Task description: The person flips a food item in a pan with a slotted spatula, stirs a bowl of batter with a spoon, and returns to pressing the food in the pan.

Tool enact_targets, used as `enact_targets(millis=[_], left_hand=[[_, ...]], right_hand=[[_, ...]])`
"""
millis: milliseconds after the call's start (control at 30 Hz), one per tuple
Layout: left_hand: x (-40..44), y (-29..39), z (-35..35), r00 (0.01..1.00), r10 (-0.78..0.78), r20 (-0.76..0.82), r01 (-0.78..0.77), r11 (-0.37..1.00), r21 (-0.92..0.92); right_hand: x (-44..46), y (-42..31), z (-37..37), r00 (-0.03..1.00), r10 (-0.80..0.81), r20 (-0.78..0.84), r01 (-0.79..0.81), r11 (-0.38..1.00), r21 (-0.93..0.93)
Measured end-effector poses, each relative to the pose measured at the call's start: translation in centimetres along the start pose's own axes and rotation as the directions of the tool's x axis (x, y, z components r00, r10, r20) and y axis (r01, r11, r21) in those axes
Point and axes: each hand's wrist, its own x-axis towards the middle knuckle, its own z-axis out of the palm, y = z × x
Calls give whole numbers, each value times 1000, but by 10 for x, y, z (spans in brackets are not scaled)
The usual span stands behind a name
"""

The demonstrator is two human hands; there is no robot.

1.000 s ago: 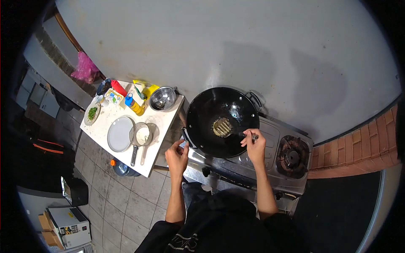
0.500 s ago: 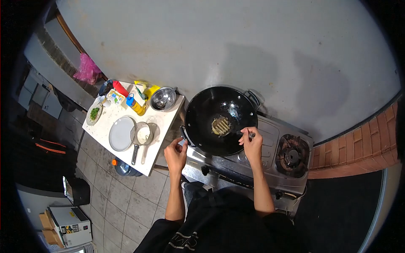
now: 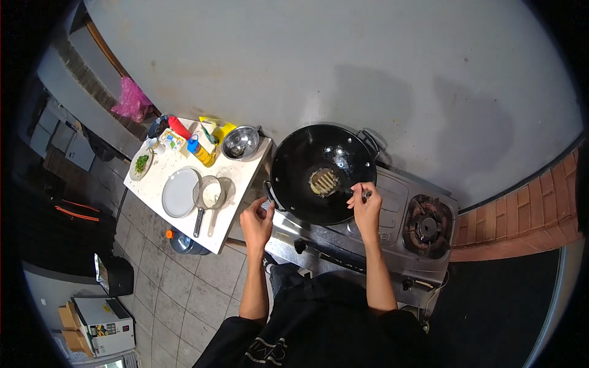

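Observation:
A large black wok (image 3: 294, 156) sits on the left side of the gas stove, its inside shiny with oil. My left hand (image 3: 256, 224) is closed at the wok's near left handle (image 3: 269, 191), thumb and forefinger pinched on its lower end. In my right hand (image 3: 367, 208), over the wok's right rim, is the handle of a slotted spatula (image 3: 324, 182). The spatula's slotted head lies in the middle of the wok, on a small pale piece of food that shows around and through the slots. My fingers hide part of the spatula's handle.
Right of the wok is a bare burner (image 3: 427, 226) on the steel stove (image 3: 392, 214). On the white table (image 3: 184, 162) at left stand a grey plate (image 3: 179, 193), a strainer (image 3: 209, 192), a metal bowl (image 3: 240, 143), a yellow bottle (image 3: 201, 153) and chopped greens (image 3: 142, 164).
The whole view has shifted slightly. Both hands keep their holds, and the spatula stays over the food in the middle of the wok with little visible movement.

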Motion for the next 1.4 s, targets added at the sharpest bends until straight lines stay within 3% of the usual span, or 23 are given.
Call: enact_targets(millis=[167,467,867,967,1133,1400], left_hand=[[0,-2,1,999,33,-18,-33,999,-7],[-1,3,0,997,-75,1,75,997,32],[-2,-3,5,997,0,-76,-3,999,-32],[-5,4,2,994,-102,-34,102,995,-19],[0,5,-7,983,41,-180,-71,984,-164],[12,10,-28,992,47,-121,-60,992,-109]], right_hand=[[-1,4,0,1000,-3,-9,3,1000,9],[-4,0,1,1000,-1,-24,1,1000,5],[-3,6,4,999,-1,-41,0,1000,-6],[-3,5,4,999,-2,-46,0,1000,-25],[-3,3,4,999,3,-37,-4,999,-40],[-2,-5,7,998,-20,-61,19,1000,-10]])
